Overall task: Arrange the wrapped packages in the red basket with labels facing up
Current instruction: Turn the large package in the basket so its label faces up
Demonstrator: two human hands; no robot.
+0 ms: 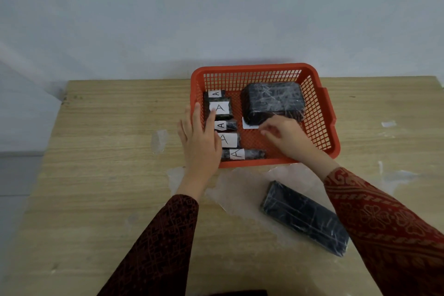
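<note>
A red basket (319, 113) stands on the wooden table. Along its left side lie several small dark wrapped packages (234, 154) with white "A" labels facing up. A large dark wrapped package (274, 101) fills the basket's right half, with no label on its top; a white label (248, 124) pokes out from under its near edge. My left hand (200, 138) rests flat on the basket's left rim with fingers spread, touching the small packages. My right hand (286, 134) is inside the basket at the large package's near edge, fingers curled. A second large wrapped package (305, 217) lies on the table in front of the basket.
The table (108, 175) carries pale tape or glue patches (158, 140) around the basket. A plain wall stands right behind the table. A dark object (240, 293) shows at the bottom edge.
</note>
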